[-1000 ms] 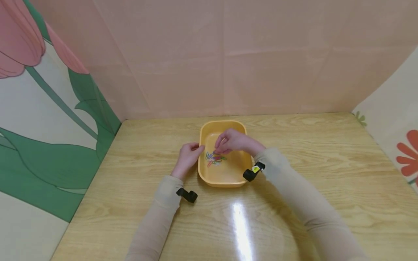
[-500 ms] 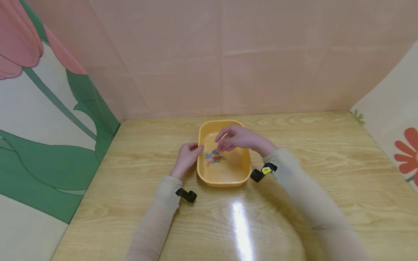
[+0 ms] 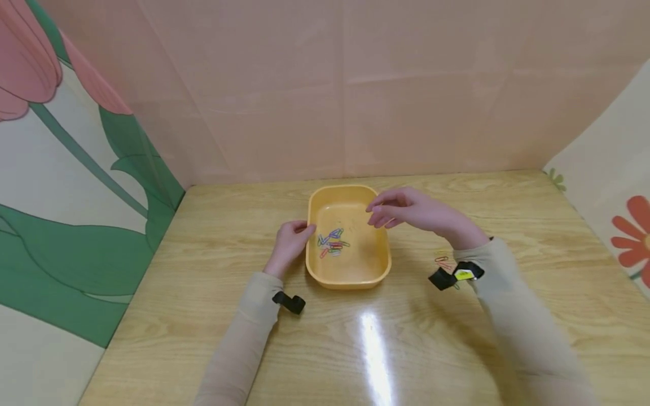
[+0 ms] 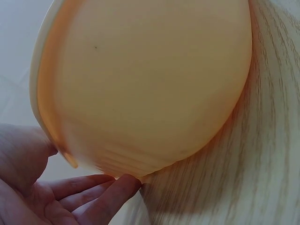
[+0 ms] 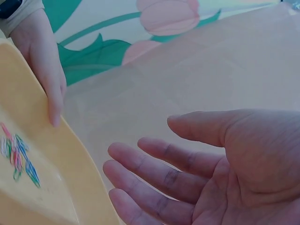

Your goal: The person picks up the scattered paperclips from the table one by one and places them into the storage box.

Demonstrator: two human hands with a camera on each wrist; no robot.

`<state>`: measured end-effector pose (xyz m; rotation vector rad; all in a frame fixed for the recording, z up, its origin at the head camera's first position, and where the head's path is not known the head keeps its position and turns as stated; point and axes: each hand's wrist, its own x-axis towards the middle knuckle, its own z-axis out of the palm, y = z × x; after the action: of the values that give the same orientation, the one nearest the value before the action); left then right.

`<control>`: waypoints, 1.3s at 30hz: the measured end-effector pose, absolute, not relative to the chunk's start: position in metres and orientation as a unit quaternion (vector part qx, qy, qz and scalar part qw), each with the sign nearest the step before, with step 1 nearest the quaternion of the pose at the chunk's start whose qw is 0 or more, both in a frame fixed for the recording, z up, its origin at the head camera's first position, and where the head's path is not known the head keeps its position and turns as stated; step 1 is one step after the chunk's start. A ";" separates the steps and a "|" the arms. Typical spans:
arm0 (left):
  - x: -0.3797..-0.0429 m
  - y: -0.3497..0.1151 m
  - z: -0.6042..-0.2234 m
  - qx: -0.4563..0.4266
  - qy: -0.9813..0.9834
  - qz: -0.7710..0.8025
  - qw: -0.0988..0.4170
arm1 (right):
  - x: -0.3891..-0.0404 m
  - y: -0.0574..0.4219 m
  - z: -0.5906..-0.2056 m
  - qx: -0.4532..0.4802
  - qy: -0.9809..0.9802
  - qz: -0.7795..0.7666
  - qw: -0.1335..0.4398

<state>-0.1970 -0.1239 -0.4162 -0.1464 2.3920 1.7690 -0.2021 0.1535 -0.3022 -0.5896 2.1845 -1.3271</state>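
A yellow plastic tray (image 3: 350, 282) stands on the table, with a small pile of coloured paper clips (image 3: 332, 243) in its left half. At the tray's left wall, my left hand (image 3: 291, 243) grips the rim, thumb over the edge and fingers against the outside. The left wrist view shows those fingertips (image 4: 124, 183) touching the tray's outer side. My right hand (image 3: 411, 211) is above the tray's right rim with fingers loosely bent. In the right wrist view its palm (image 5: 253, 173) and fingers hold nothing.
More paper clips (image 3: 443, 260) lie on the wooden table (image 3: 244, 220) right of the tray, partly hidden under my right wrist and its black strap (image 3: 457, 275). A pink backdrop (image 3: 345, 96) rises behind the table, with flower-printed panels (image 3: 147, 169) at the sides.
My right hand has lifted from the paper clips in the tray and moved right, to over the right rim. Clips on the table now show under that wrist. My left hand stays on the rim.
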 end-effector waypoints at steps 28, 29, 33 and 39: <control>-0.198 -0.123 -0.420 -0.061 0.800 0.591 0.088 | -0.176 0.302 -0.368 -0.164 0.860 -0.425 0.229; -0.198 -0.123 -0.420 -0.060 0.800 0.590 0.087 | -0.175 0.304 -0.371 -0.167 0.867 -0.417 0.215; -0.198 -0.123 -0.420 -0.057 0.802 0.589 0.085 | -0.173 0.308 -0.386 -0.191 0.887 -0.390 0.158; -0.198 -0.123 -0.419 -0.059 0.800 0.591 0.084 | -0.171 0.307 -0.403 -0.225 0.895 -0.368 0.111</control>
<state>-0.1976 -0.1235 -0.4194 -0.1759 2.3876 1.7622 -0.1710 0.3066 -0.4026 -0.6607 2.6299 -1.0818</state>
